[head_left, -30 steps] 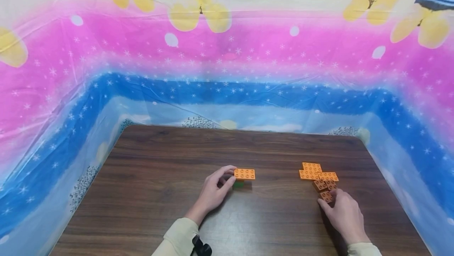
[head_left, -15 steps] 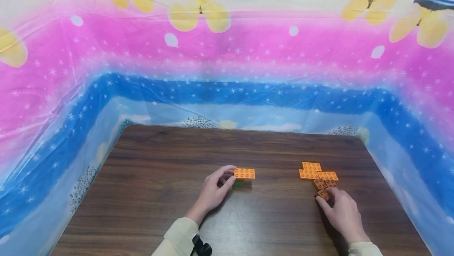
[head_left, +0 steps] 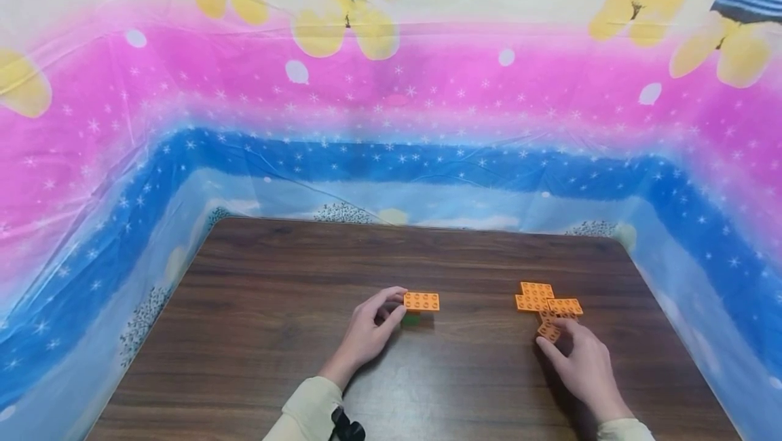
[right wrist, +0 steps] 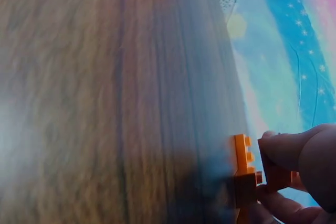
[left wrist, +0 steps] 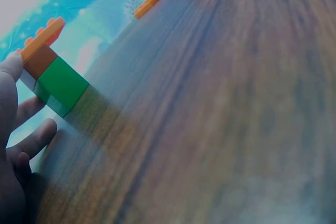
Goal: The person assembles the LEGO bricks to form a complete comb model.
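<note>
My left hand (head_left: pixel 366 326) pinches the left end of a small stack of toy building bricks. On top is a flat orange brick (head_left: pixel 421 301); in the left wrist view a brown brick (left wrist: pixel 40 62) lies under it and a taller green brick (left wrist: pixel 63 86) forms the base on the table. The thumb is at the orange brick's end. My right hand (head_left: pixel 588 363) pinches a square brown brick (right wrist: pixel 274 172) between thumb and fingers, raised off the table. It overlaps the other brown bricks (head_left: pixel 546 317) in the head view, its far side hidden by fingers.
Flat orange bricks (head_left: pixel 533 301) lie grouped at the right, beyond the right hand. A dark wood-grain table (head_left: pixel 293 271) carries everything. Patterned cloth (head_left: pixel 391 163) surrounds its back and sides. A black strap (head_left: pixel 348 425) shows at the left sleeve.
My right hand has moved slightly left and away with the brown brick, now closer over the other brown bricks. The left hand and its stack have stayed in place.
</note>
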`<state>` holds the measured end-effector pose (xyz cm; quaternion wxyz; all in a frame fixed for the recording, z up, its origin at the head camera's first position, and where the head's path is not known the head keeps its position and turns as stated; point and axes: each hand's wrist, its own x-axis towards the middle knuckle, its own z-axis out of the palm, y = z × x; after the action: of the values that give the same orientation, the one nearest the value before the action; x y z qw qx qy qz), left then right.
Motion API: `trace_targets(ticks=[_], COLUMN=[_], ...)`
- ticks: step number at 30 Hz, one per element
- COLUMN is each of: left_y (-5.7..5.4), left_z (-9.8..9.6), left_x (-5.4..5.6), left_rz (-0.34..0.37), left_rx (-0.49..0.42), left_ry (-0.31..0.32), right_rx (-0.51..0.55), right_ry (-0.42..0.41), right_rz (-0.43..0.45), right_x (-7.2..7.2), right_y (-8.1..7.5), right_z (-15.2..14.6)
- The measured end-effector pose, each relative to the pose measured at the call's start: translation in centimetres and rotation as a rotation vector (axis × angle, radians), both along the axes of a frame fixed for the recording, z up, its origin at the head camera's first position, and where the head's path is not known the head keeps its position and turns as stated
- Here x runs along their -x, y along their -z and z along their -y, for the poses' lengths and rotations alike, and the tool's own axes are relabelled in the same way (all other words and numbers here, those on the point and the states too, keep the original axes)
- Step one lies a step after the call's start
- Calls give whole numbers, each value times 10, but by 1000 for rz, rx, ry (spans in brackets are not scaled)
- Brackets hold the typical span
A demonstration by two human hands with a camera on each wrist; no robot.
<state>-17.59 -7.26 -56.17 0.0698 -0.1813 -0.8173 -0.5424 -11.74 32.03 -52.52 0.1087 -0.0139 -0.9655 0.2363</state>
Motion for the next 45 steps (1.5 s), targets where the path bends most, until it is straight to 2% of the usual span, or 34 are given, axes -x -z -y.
trace_targets(ticks=[7,12,27,45], left_y=[1,1,1,0], left_z=[0,0,0,0], left_x=[0,-1,0,-1], left_rz=[5,7,11,13], left_rx=[-1,-2,6,7], left_ry=[-4,-4,0,-7], right_rx=[61,65,142,228], right_ry=[-60,-109,-182,-283], right_rz=[-94,-123,-54,-94], right_x=[6,13,30,48], right_y=[1,0,-2,-8], right_z=[9,17,43,82])
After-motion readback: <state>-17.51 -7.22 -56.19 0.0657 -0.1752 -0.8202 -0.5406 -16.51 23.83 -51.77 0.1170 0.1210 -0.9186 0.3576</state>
